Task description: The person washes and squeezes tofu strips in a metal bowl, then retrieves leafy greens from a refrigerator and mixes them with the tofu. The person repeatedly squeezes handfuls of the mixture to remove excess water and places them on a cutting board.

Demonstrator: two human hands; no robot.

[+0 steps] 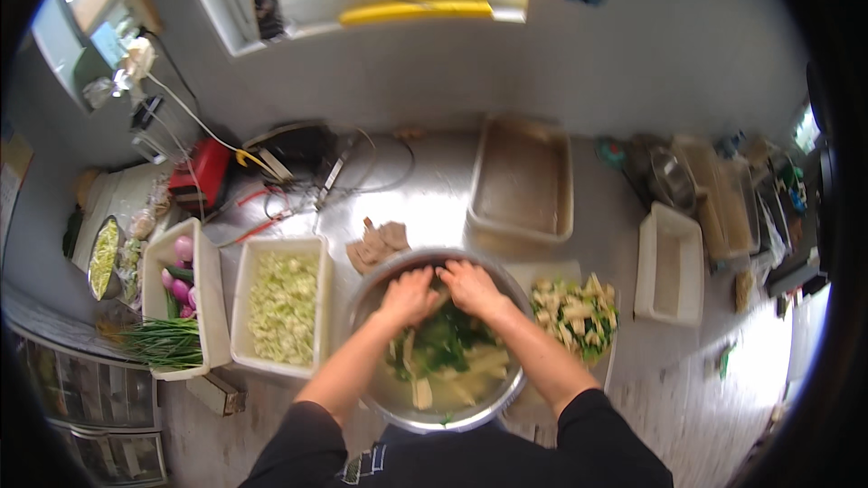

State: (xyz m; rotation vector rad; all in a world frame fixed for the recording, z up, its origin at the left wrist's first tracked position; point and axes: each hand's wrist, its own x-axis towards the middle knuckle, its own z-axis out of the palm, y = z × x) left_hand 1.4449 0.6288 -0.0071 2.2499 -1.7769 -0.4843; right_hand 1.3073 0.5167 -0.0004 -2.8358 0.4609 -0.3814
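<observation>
Both of my hands are inside a large stainless steel bowl [444, 425]. Cloudy water in it covers chopped leafy greens [451, 339] with pale stem pieces [422, 393]. My left hand [410, 298] reaches over the far part of the bowl, fingers bent down. Close by on its right is my right hand [470, 288], its fingers curled towards the bowl's far wall. The fingertips of both are partly hidden, so whether they grip anything is unclear. Beside the bowl on the right lies a heap of cut greens and pale stems [575, 312] on a board.
To the left stand a white tub [324, 312] of chopped pale green vegetable and another [215, 312] with purple onions and green stalks. Brown pieces [378, 244] lie behind the bowl. A shallow tray [522, 176] and a white bin [668, 271] are farther right. Cables run beside a red appliance [200, 176].
</observation>
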